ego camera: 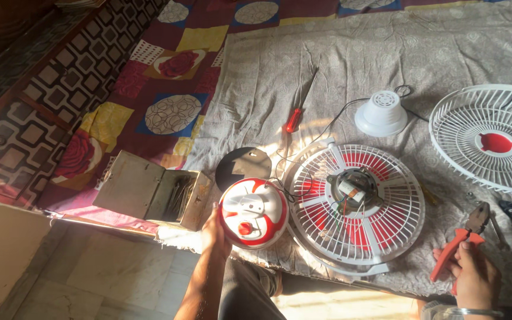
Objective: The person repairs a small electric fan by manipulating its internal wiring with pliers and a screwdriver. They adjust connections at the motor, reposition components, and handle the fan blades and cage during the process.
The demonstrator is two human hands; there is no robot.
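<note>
Nearest us, our left hand (213,232) cups the rim of the red-and-white fan base (252,212), fingers curled on its 9 o'clock edge; the dome is smooth glossy plastic with a red knob in the middle. Our right hand (475,278) is closed round the orange handles of the pliers (468,234), whose long axis runs toward 1 o'clock, steel jaws pointing away from us. Between the hands lies the rear grille (355,204), flat on the cloth (327,71), ribbed white plastic over red blades, the bare motor (352,191) at its hub with thin wires trailing. From the pliers the motor lies at 10 o'clock; from the base, at 3 o'clock and closer. Our left hand is the nearer. A red-handled screwdriver (298,109) lies at 12 o'clock, well apart.
</note>
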